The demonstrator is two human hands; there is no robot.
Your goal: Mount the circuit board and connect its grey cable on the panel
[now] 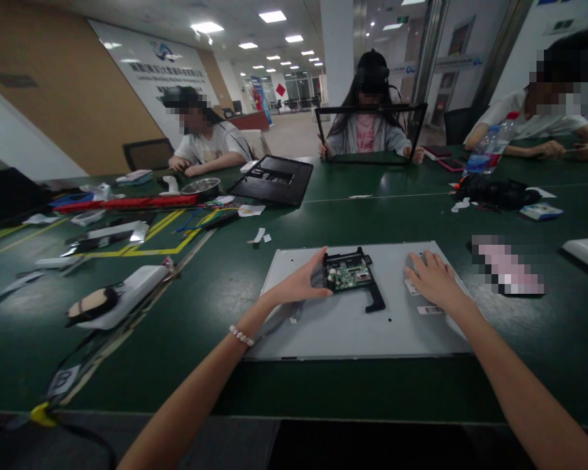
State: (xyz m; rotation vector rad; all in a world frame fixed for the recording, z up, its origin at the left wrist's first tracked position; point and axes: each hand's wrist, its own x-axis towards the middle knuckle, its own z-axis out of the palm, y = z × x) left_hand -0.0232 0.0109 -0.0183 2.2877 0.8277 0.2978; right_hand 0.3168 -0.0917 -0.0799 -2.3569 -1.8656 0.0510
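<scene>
A flat grey display panel [333, 333] lies on the table in front of me, its back up. On its middle sits a green circuit board [350, 275] in a black plastic bracket [376, 299] with an arm reaching down to the right. My left hand [301, 279] grips the left side of the board, fingers at the upper corner and thumb at the lower one. My right hand [434, 277] rests on the panel's right part with fingers spread, beside small white labels [430, 310]. It holds nothing.
Right of the panel lies a pink phone [509, 266]; bottles [490, 147] stand farther back. A white power strip [127, 294] and cables are on the left. A black monitor back cover [274, 179] lies ahead. Across the table, a person holds a black frame [372, 158]; others sit nearby.
</scene>
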